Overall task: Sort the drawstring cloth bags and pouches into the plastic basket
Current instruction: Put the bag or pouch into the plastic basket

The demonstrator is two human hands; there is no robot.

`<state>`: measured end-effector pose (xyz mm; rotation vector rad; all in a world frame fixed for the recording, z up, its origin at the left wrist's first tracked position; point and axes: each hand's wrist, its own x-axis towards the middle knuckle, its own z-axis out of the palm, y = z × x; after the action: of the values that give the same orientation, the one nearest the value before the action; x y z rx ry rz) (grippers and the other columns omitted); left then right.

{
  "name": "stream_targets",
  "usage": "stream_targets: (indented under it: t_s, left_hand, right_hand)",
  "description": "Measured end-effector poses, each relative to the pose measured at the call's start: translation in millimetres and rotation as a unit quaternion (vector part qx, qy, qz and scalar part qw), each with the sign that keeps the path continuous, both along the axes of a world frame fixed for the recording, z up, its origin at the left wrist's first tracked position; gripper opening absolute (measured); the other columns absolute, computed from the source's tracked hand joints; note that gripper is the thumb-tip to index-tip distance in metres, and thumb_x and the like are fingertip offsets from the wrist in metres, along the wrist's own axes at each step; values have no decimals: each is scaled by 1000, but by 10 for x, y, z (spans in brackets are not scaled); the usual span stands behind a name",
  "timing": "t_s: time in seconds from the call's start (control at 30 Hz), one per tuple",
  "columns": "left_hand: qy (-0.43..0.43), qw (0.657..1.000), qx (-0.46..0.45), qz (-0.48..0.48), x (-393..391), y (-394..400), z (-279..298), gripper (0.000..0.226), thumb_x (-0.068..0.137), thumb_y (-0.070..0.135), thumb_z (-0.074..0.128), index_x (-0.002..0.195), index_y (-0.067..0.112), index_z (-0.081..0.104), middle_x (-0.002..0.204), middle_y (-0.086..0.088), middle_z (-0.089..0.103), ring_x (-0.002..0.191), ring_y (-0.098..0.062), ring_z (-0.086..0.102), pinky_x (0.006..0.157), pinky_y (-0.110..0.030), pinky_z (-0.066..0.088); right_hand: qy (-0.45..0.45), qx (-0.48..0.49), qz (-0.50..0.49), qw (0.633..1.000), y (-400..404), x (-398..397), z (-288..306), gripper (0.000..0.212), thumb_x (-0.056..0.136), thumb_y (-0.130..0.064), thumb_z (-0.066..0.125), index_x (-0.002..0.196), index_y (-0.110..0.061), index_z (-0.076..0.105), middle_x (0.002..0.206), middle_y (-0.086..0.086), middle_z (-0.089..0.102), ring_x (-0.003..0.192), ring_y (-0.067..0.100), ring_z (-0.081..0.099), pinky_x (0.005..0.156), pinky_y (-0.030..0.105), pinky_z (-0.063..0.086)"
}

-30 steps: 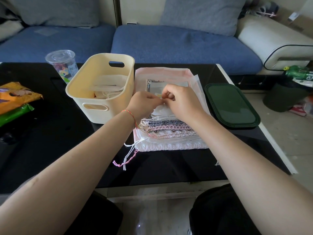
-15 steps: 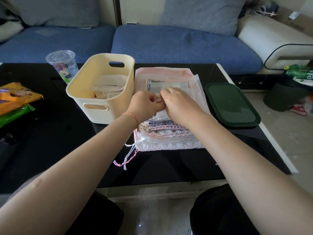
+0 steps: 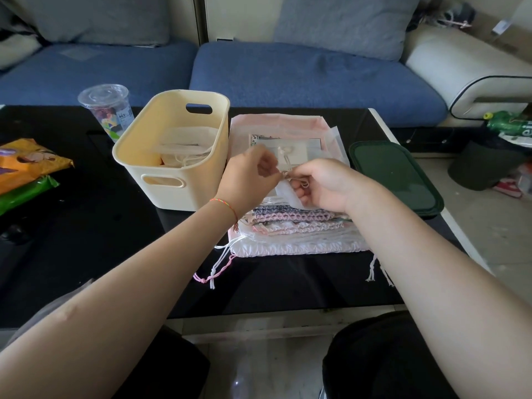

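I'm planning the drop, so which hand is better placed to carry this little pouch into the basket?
Left, probably. The left hand sits right beside the cream basket, its grip pinching the drawstring of the small white pouch. The right hand also holds it but lies farther away, toward the green lid.

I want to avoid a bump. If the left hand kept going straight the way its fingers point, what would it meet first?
Probably the right hand: the left hand points right at it, both pinching one thin drawstring. Depth is unclear.
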<state>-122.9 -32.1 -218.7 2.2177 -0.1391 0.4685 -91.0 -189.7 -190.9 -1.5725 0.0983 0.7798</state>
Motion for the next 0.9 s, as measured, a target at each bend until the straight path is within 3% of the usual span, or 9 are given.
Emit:
stream_targets:
  t_s: [0.1, 0.27, 0.43, 0.57, 0.7, 0.8, 0.9]
  left_hand:
    - [31, 997, -66, 6, 4, 12, -13, 21, 77, 8, 74, 85, 12, 55, 79, -1, 70, 72, -18, 68, 74, -31, 56]
    - [38, 998, -46, -7, -3, 7, -5, 10, 77, 17, 78, 81, 17, 69, 77, 5, 71, 74, -8, 70, 67, -27, 56]
    - [46, 999, -18, 17, 35, 55, -6, 13, 77, 22, 80, 82, 13, 72, 76, 5, 69, 75, -14, 67, 73, -28, 54]
    - [71, 997, -11, 20, 59, 85, -12, 15, 80, 23, 76, 77, 10, 70, 70, 1, 69, 66, -13, 63, 68, -27, 51]
    - [110, 993, -43, 17, 54, 106, 27, 16, 83, 16, 68, 76, 1, 70, 73, -13, 72, 68, -26, 67, 65, -33, 54]
    - [154, 981, -116, 5, 42, 79, 88, 21, 90, 8, 55, 84, -4, 71, 84, -18, 72, 69, -19, 68, 63, -27, 58]
    - [191, 966, -173, 7, 60, 80, 103, 23, 93, 8, 48, 83, -2, 66, 86, -17, 67, 82, -31, 68, 75, -42, 60]
  right_hand:
    - [45, 45, -28, 998, 32, -3, -8, 13, 97, -9, 46, 86, -9, 53, 57, 0, 43, 50, 12, 40, 46, 23, 36]
    - [18, 39, -54, 998, 78, -23, 2, 17, 97, -7, 48, 81, -7, 55, 59, 2, 44, 51, 12, 41, 49, 22, 35]
    - [-12, 33, -47, 998, 81, -31, -16, 18, 96, -6, 54, 80, -6, 60, 62, 2, 48, 55, 12, 46, 53, 22, 40]
    - [-25, 46, -33, 998, 56, -31, -4, 8, 95, -3, 58, 89, -4, 64, 71, 4, 58, 62, 12, 54, 57, 22, 47]
    - [-67, 19, -51, 996, 53, -17, -35, 12, 93, 4, 58, 88, -3, 66, 74, 9, 63, 62, 13, 58, 61, 23, 51]
    - [-152, -46, -64, 985, 45, 10, -70, 8, 93, -3, 63, 88, -6, 69, 77, 11, 68, 62, 16, 61, 61, 24, 55]
    - [-184, -79, -82, 976, 21, 31, -98, 4, 92, -8, 66, 91, -7, 69, 74, 8, 69, 57, 14, 62, 56, 23, 54]
